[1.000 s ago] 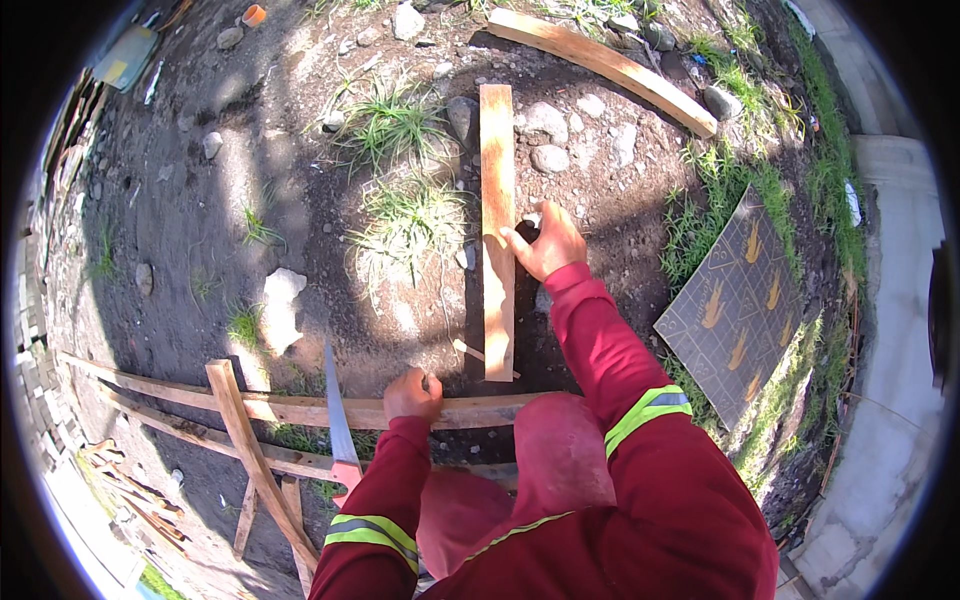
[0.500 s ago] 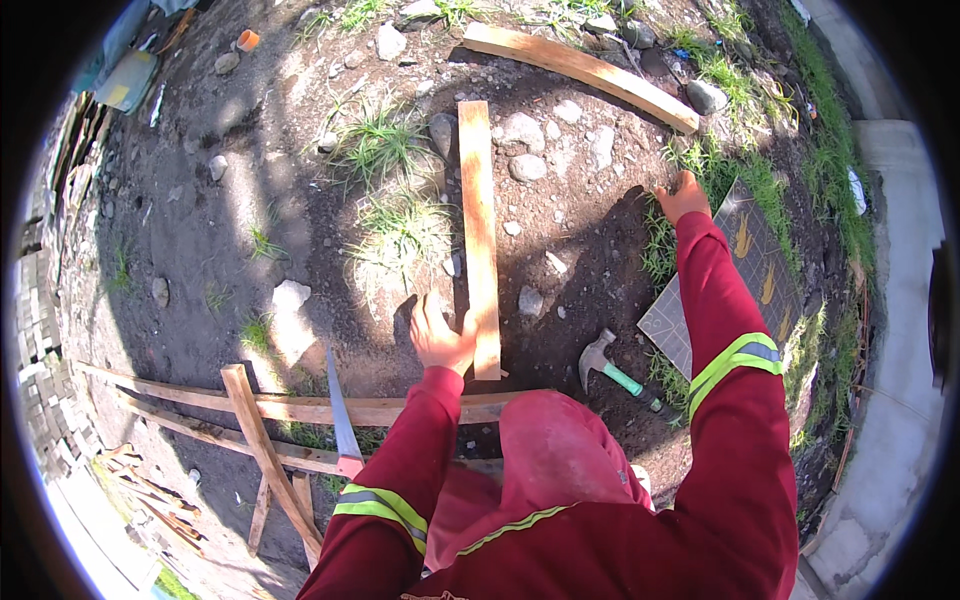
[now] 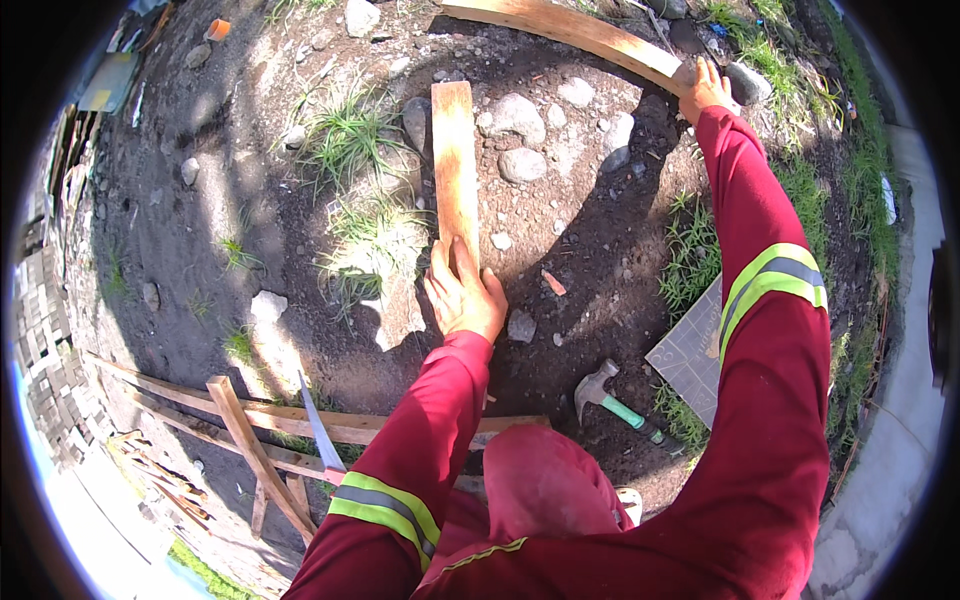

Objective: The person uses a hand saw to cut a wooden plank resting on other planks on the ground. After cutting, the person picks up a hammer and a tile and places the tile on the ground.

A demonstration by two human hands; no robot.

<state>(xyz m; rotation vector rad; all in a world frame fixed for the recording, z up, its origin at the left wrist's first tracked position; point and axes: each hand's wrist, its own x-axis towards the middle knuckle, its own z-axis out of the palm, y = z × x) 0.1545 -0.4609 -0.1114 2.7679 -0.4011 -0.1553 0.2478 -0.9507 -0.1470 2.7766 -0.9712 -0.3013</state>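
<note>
Left hand [image 3: 463, 298] lies flat, fingers spread, pressing on the near end of the short plank [image 3: 455, 165], which rests on bare soil among stones, running away from the person. Right hand [image 3: 707, 88] is stretched far out, palm down on the end of the long plank [image 3: 565, 28] lying across the top of the ground; its grip cannot be judged. A hammer [image 3: 612, 401] lies on the soil, just beside a grey slab [image 3: 690, 352].

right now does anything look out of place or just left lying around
Only the hammer: it lies loose on the dirt by the person's knee, away from both hands. The left hand rests on the short plank; the right hand touches the long board.
</note>
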